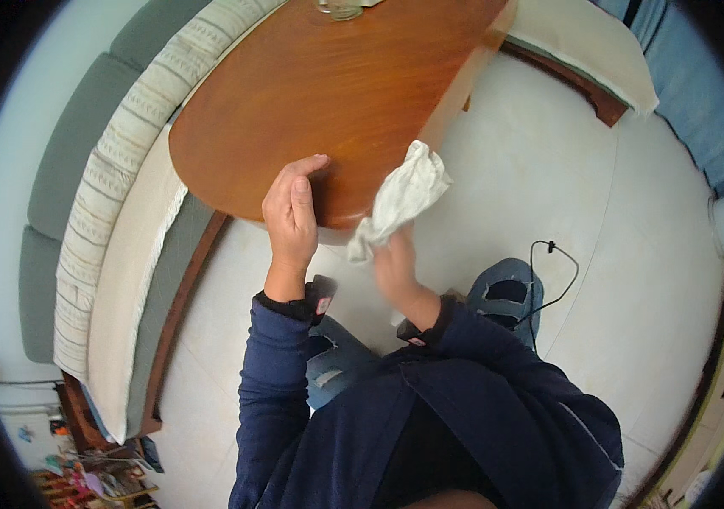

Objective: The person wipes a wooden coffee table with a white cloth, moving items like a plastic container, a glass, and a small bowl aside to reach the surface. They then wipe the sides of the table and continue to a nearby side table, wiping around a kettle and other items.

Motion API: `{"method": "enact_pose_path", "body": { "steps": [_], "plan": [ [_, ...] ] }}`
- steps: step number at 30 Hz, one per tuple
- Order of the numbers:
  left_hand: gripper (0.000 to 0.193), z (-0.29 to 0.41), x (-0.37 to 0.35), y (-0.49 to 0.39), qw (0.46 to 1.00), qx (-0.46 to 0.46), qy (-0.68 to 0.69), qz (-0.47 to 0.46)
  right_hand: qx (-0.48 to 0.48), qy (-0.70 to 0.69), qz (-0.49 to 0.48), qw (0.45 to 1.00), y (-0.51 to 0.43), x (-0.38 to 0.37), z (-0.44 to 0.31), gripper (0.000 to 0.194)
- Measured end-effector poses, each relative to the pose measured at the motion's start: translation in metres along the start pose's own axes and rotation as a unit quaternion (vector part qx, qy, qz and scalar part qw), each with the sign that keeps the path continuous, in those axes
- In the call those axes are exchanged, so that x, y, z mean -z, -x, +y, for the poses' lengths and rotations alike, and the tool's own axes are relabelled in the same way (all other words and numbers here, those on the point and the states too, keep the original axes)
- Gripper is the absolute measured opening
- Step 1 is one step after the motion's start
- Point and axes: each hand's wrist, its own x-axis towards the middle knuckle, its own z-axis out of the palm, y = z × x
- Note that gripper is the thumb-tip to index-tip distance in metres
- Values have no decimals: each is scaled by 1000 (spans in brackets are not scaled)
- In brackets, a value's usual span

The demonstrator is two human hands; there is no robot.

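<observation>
A white cloth (407, 188) hangs in loose folds over the near right edge of a polished wooden table (311, 95). My right hand (397, 261), blurred, grips this cloth from below, beside the table's rim. My left hand (292, 203) is at the rounded near end of the tabletop, palm turned to the right and fingers bent inward. I see nothing between its thumb and fingers. Whether the left hand touches the wood, I cannot tell.
A glass jar (344, 9) stands at the table's far end. Along the left runs a cushioned sofa (129, 254) with a wooden frame; a covered seat (581, 48) is at the far right. A black cable loop (556, 273) hangs by my right leg.
</observation>
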Motion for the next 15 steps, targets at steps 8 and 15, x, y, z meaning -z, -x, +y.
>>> {"method": "enact_pose_path", "body": {
  "steps": [8, 15],
  "plan": [
    [49, 17, 33, 68, 912, 194, 336, 135, -265, -756, -98, 591, -40, 32, -97, 55],
    [82, 29, 32, 102, 747, 313, 586, 8, -313, -608, -220, 696, -72, 5, -121, 54]
  ]
}}
